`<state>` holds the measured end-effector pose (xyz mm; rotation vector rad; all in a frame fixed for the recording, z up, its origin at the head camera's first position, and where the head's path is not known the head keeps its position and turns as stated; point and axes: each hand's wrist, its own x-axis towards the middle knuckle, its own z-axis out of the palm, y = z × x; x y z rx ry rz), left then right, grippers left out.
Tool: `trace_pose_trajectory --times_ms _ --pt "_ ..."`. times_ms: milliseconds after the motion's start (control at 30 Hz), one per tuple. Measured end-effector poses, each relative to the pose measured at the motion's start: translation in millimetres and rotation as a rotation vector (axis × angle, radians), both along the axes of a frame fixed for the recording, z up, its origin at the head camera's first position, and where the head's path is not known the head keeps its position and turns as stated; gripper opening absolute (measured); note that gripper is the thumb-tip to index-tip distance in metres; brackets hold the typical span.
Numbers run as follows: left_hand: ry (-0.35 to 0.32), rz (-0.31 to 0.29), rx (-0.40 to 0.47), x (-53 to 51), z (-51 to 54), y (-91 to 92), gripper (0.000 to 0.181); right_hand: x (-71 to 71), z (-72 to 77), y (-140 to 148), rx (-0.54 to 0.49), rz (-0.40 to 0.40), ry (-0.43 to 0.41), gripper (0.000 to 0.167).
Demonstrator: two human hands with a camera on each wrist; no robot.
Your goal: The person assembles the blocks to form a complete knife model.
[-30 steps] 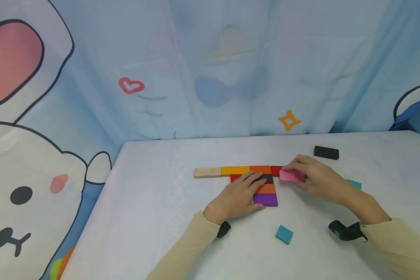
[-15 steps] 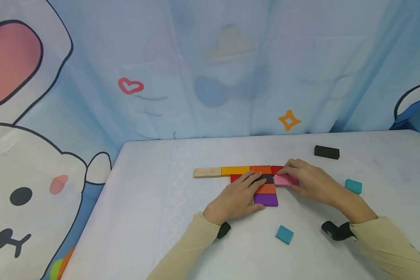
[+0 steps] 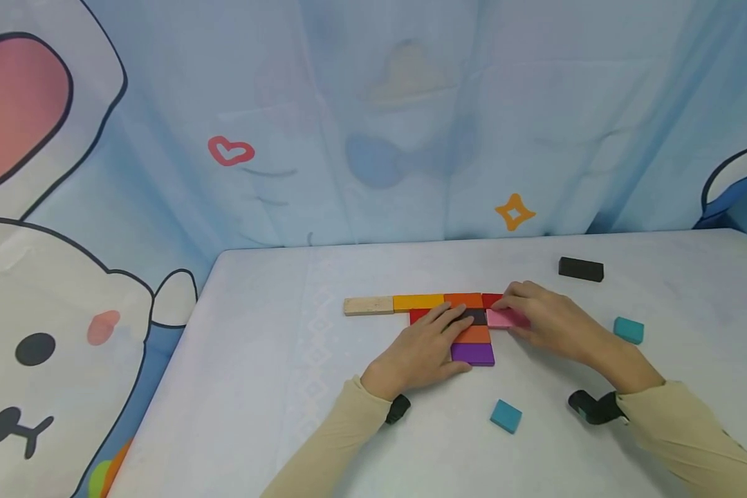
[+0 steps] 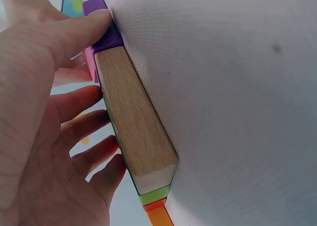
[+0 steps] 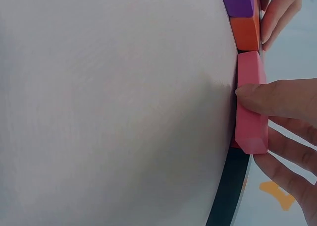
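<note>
In the head view, a flat arrangement of coloured blocks lies mid-table. Its top row runs from a plain wood block (image 3: pixel 369 306) through yellow (image 3: pixel 418 302) and orange to a red block (image 3: pixel 490 300). My left hand (image 3: pixel 413 356) rests over the lower rows with its fingers fairly straight, hiding part of them. Its thumb touches the purple block (image 4: pixel 106 30) in the left wrist view. My right hand (image 3: pixel 554 321) pinches a pink block (image 5: pixel 251 122) between thumb and fingers. That pink block sits just below the red one, against the right end of a dark block (image 3: pixel 476 317).
A black block (image 3: pixel 582 269) lies at the back right of the white-covered table. One teal block (image 3: pixel 629 330) is right of my right hand, and a teal square block (image 3: pixel 505 416) lies nearer the front. A printed curtain (image 3: pixel 324 104) hangs behind the table.
My right hand has moved left with the pink block, bringing it from a slight gap up to the dark block. The right teal block has come into fuller view. My left hand stays put.
</note>
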<state>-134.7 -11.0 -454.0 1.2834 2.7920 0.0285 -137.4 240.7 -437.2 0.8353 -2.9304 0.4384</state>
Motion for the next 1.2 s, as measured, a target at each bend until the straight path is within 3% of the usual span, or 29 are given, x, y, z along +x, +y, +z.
trace_pose_trajectory --times_ms 833,1033,1200 --pt "0.011 -0.006 0.011 0.6 -1.4 -0.5 0.072 -0.9 -4.4 -0.7 -0.022 0.019 0.048 0.037" --pt "0.007 -0.003 0.005 0.7 -1.1 -0.1 0.072 -0.3 -0.8 0.1 -0.024 0.011 0.035 0.037" --pt "0.015 -0.007 0.002 0.6 -1.1 0.1 0.072 -2.5 4.4 15.5 -0.086 -0.015 0.033 0.038"
